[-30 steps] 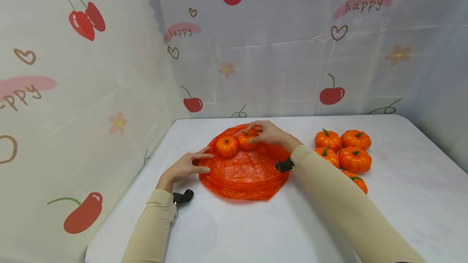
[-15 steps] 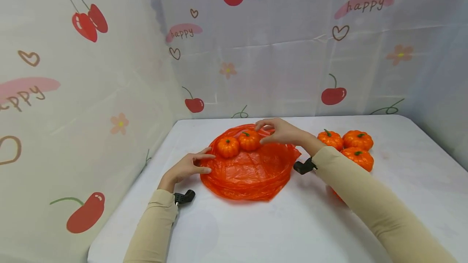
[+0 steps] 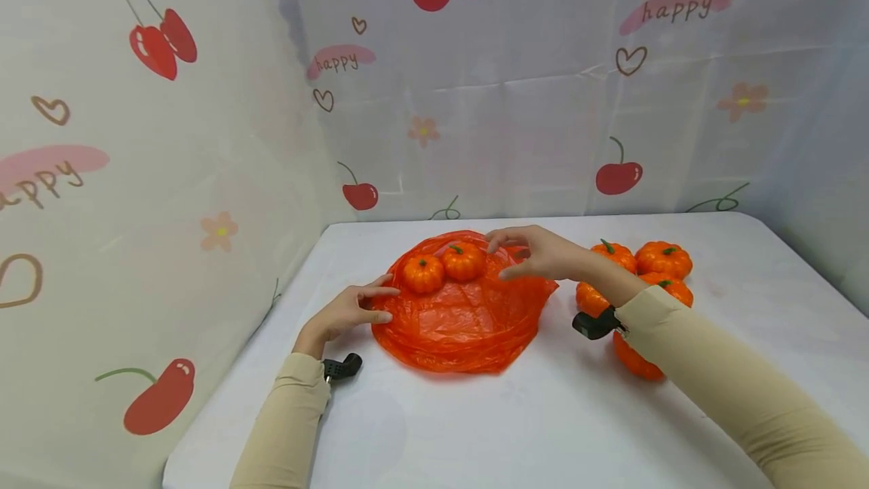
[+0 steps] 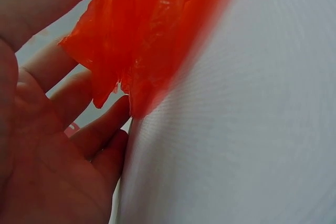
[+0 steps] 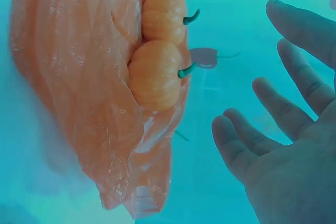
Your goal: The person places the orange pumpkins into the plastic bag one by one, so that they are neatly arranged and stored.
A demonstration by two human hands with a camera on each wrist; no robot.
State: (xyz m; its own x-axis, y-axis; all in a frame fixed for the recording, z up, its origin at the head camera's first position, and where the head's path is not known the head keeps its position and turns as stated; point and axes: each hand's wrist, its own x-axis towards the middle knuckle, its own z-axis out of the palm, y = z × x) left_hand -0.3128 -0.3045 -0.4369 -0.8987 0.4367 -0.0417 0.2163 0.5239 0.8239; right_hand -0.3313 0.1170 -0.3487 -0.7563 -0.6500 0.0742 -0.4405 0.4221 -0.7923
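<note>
An orange-red plastic bag (image 3: 448,323) lies spread on the table, its mouth facing up. Two small orange pumpkins (image 3: 424,274) with green stems sit side by side in its far left part. My left hand (image 3: 346,312) rests at the bag's left rim, thumb and fingers spread. In the left wrist view the bag's edge (image 4: 110,40) lies against the loosely bent fingers (image 4: 100,121). My right hand (image 3: 543,251) is over the bag's right rim, fingers spread and holding nothing. The right wrist view shows its fingers (image 5: 283,106) apart from both pumpkins (image 5: 157,74).
Several more orange pumpkins (image 3: 661,259) stand grouped on the right of the white table (image 3: 475,429), partly hidden behind the right forearm (image 3: 720,368). A white curtain (image 3: 502,142) printed with cherries hangs behind the table and along its sides.
My right hand has let go of the right-hand pumpkin in the bag and moved right, towards the grouped pumpkins. The left hand has stayed at the bag's rim.
</note>
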